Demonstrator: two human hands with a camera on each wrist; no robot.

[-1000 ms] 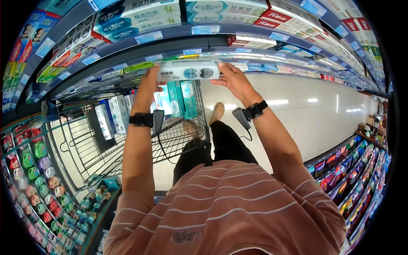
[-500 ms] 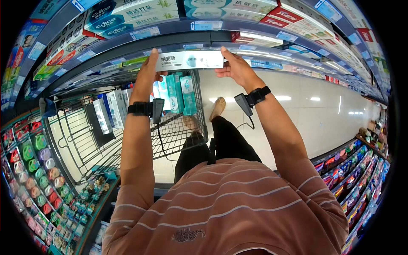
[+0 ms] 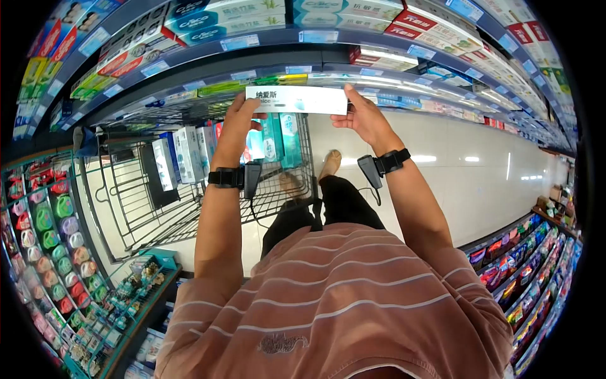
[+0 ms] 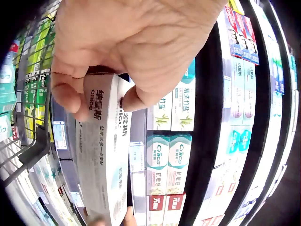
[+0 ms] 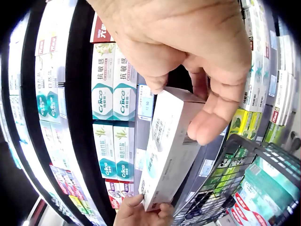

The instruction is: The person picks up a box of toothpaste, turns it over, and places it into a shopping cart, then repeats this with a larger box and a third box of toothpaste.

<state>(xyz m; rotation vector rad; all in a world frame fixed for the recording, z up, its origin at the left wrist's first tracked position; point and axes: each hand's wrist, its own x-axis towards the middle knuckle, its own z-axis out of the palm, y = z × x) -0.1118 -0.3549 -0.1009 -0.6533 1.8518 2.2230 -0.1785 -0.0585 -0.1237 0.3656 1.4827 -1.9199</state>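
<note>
A white toothpaste box (image 3: pixel 315 101) with dark lettering and a teal spot is held level between both hands, in front of the shelves and above the cart's edge. My left hand (image 3: pixel 237 126) grips its left end; in the left wrist view, the thumb (image 4: pixel 136 98) is on one face and curled fingers on the other. At the opposite end, my right hand (image 3: pixel 367 121) pinches the box between thumb and fingers. The right wrist view shows the white end flap (image 5: pixel 186 96) between that thumb and the fingertips.
A wire shopping cart (image 3: pixel 142 211) stands at the left, with several toothpaste boxes (image 3: pixel 187 155) and teal packs (image 3: pixel 290 142) inside. Shelves of boxed toothpaste (image 3: pixel 344 14) run along the front. Bottles (image 3: pixel 62 205) line the left side, and colourful packets (image 3: pixel 524 265) fill racks at the right.
The box has turned in the hands: its lettered white side now faces up, where two dark round marks showed before. Both hands keep hold of its ends.
</note>
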